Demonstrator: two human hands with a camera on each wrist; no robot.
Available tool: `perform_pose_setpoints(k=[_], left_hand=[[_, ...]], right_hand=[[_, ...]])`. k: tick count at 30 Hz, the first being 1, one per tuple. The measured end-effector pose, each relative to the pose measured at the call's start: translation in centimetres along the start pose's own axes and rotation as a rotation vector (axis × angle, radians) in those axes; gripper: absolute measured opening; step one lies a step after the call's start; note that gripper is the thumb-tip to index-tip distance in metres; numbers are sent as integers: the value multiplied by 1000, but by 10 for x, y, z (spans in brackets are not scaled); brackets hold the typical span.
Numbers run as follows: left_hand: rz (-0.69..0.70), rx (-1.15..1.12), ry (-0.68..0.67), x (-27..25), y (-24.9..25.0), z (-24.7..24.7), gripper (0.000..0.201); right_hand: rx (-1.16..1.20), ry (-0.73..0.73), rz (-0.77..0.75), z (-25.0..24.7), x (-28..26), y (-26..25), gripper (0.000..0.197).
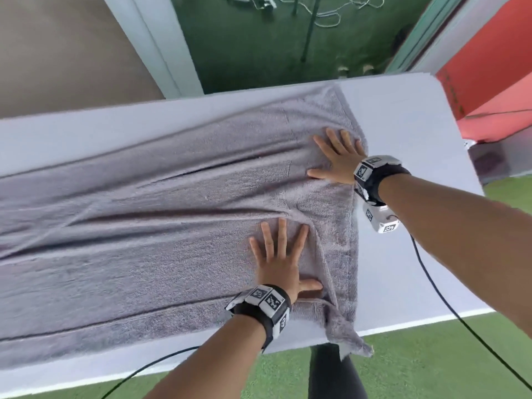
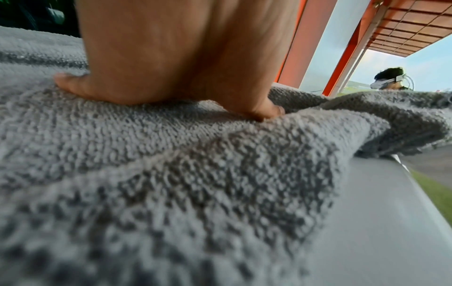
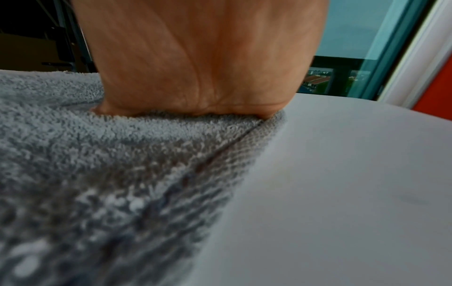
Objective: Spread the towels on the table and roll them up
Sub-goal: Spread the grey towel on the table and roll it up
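A large grey towel (image 1: 158,226) lies spread lengthwise over the white table (image 1: 403,125), creased in long folds. My left hand (image 1: 277,254) presses flat on it near its right end, fingers straight and spread. My right hand (image 1: 336,156) lies flat with spread fingers on the towel's far right edge. The towel's near right corner (image 1: 354,341) hangs off the table's front edge. In the left wrist view my palm (image 2: 171,58) bears on the terry pile (image 2: 171,183). In the right wrist view my palm (image 3: 195,67) sits at the towel's hem (image 3: 232,154).
Bare table top (image 3: 354,193) lies right of the towel. Black cables (image 1: 449,306) trail from both wrists over the table's front edge. Green floor (image 1: 431,364) lies below, a red panel (image 1: 495,67) at the far right, and another person (image 2: 389,79) in the distance.
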State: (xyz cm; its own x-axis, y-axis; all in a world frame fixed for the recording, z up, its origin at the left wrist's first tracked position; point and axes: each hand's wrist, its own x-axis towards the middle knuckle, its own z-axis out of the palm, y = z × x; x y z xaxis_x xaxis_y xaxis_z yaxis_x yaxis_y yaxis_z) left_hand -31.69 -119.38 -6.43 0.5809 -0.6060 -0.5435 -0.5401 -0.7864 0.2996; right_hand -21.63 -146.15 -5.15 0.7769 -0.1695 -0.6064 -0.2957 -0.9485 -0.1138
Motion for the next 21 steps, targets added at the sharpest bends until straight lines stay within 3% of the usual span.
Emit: perform_pose_setpoints(k=[7,11,13,17,19,21], left_hand=[[21,-65,-24,79,203,22,120],[30,-82,-90,110,262,14,116],[41,-148,-90,113,268,7,101],[123,-419,185,77,219,-5,45],[77,-401,258,44,169,-2,29],[13,-337,287,5,116,0,25]], right_hand=[[26,24,67,-21,-20,202,97],[70,53,124,-29,-29,251,94],[159,156,117,-27,-38,245,89],[399,487,28,-2,-99,195,49],[483,452,0,25,-143,166,35],[509,328,-19,62,-184,146,27]])
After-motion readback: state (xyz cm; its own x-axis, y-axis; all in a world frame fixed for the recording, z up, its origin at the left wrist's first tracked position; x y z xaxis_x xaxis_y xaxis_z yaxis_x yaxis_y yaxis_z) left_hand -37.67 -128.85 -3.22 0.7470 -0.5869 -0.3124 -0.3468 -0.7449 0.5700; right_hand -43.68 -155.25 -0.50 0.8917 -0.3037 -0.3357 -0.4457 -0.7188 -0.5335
